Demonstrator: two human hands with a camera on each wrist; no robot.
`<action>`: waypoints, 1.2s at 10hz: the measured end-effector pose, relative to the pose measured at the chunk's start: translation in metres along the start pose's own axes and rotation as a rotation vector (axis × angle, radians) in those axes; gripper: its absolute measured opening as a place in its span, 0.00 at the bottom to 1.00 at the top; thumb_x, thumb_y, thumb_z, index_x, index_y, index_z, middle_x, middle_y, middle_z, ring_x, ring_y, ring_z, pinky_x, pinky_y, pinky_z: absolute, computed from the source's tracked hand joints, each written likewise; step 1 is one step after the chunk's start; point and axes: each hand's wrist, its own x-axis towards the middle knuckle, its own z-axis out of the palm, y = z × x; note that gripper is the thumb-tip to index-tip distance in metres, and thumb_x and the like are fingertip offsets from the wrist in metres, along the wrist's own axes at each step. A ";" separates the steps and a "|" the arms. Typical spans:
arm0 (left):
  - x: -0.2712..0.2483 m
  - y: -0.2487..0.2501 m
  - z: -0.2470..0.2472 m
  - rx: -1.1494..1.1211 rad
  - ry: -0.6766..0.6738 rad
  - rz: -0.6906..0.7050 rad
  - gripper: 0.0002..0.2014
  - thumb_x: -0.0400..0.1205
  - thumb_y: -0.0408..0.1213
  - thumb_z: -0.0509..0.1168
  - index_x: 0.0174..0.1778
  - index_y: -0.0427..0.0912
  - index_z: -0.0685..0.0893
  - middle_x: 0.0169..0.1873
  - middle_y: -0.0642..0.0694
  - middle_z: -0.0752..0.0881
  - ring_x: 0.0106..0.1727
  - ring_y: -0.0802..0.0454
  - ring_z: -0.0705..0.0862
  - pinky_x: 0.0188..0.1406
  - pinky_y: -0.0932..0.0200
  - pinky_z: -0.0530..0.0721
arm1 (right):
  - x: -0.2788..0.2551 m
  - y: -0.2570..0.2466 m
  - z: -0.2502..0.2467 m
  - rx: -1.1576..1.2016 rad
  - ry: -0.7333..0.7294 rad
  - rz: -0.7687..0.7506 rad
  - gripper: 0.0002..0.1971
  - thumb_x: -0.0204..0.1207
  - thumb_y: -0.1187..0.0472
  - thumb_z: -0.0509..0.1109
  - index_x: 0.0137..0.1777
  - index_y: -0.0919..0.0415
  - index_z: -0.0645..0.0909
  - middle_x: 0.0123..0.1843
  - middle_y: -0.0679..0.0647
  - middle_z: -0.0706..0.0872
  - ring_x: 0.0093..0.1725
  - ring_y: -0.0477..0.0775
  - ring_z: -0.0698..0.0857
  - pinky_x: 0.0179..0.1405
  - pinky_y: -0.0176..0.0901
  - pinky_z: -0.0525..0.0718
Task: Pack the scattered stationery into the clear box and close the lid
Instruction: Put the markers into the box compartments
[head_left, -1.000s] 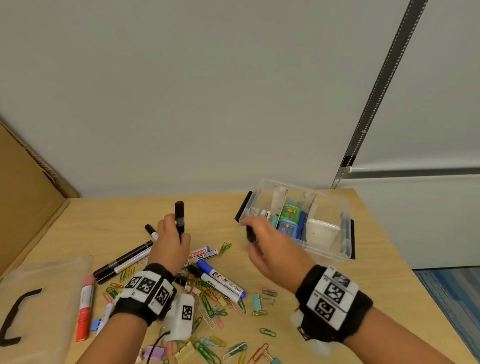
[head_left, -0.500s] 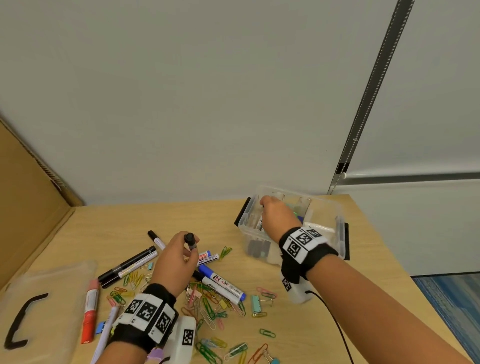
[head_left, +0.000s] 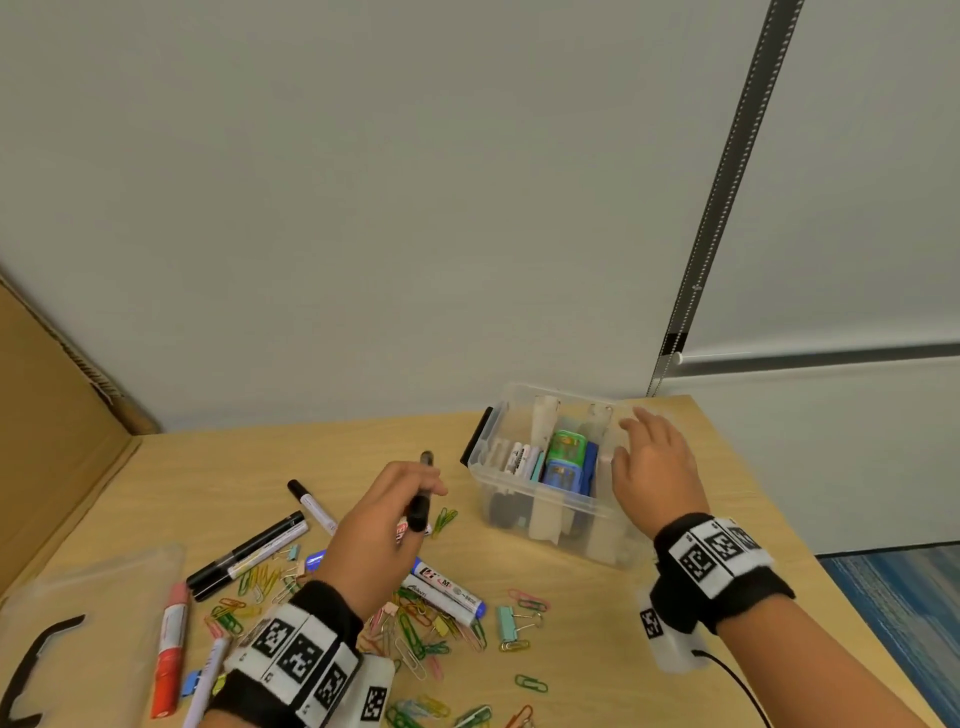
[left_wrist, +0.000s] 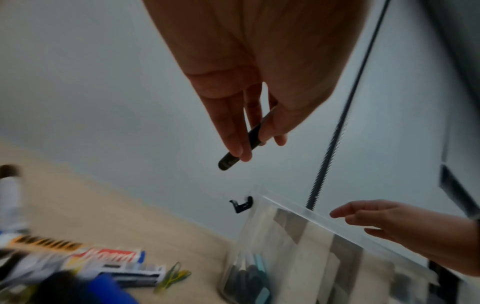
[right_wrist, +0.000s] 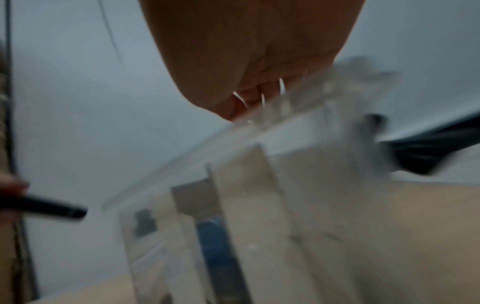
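Observation:
The clear box stands open at the table's back right, with white, green and blue stationery inside. My left hand grips a black marker just left of the box; the left wrist view shows that marker pinched between fingers and thumb. My right hand hovers over the box's right half with its fingers spread and nothing in it. Markers and several coloured paper clips lie scattered in front of me. The clear lid lies at the left.
A red marker lies beside the lid. A mint binder clip sits near the clips. A cardboard panel stands along the left, a wall runs behind, and the table's right edge drops to blue carpet.
My right hand has come up out of the box's left compartment, without the dark marker, and moved right. My left hand has carried its black marker toward the box.

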 end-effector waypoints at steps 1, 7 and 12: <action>0.028 0.021 0.009 0.121 -0.137 0.096 0.19 0.78 0.27 0.64 0.61 0.52 0.79 0.69 0.63 0.70 0.64 0.64 0.77 0.61 0.75 0.76 | -0.004 0.013 0.012 -0.011 -0.122 0.129 0.29 0.84 0.51 0.51 0.83 0.63 0.54 0.86 0.59 0.51 0.85 0.59 0.47 0.84 0.54 0.50; 0.171 0.031 0.093 0.785 -0.773 0.059 0.19 0.83 0.32 0.58 0.71 0.38 0.76 0.70 0.37 0.78 0.69 0.38 0.77 0.69 0.43 0.77 | -0.009 0.010 0.010 0.033 -0.146 0.123 0.30 0.84 0.54 0.47 0.83 0.67 0.52 0.85 0.60 0.52 0.85 0.59 0.42 0.84 0.50 0.48; 0.044 0.015 -0.009 0.382 -0.105 0.019 0.14 0.84 0.36 0.57 0.60 0.51 0.83 0.60 0.55 0.80 0.62 0.56 0.76 0.61 0.59 0.77 | -0.010 0.007 0.010 -0.067 -0.082 0.055 0.28 0.81 0.55 0.53 0.81 0.62 0.57 0.84 0.60 0.57 0.84 0.67 0.49 0.82 0.62 0.51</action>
